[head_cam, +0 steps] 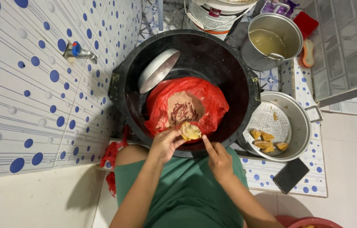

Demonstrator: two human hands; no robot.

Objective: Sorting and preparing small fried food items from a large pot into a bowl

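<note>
1. A yellow fruit piece (190, 131) is held over the near rim of a large black tub (121, 74). The left hand (166, 143) is closed on it with fingers and thumb.
2. The right hand (218, 158) is beside the piece, forefinger extended to its edge; no grip by this hand is seen.
3. A red plastic bag (212, 99) holding brownish scraps lies in the tub directly beyond the piece; a white plate (157, 69) leans on the tub wall.
4. A perforated steamer pot (301, 122) on the person's right holds similar yellow pieces (267, 141).
5. Step judged in hand: cleaning or peeling of the piece over the bag.
6. Next move judged to need a steady left grip while waste is picked off by the right fingertips.
</note>
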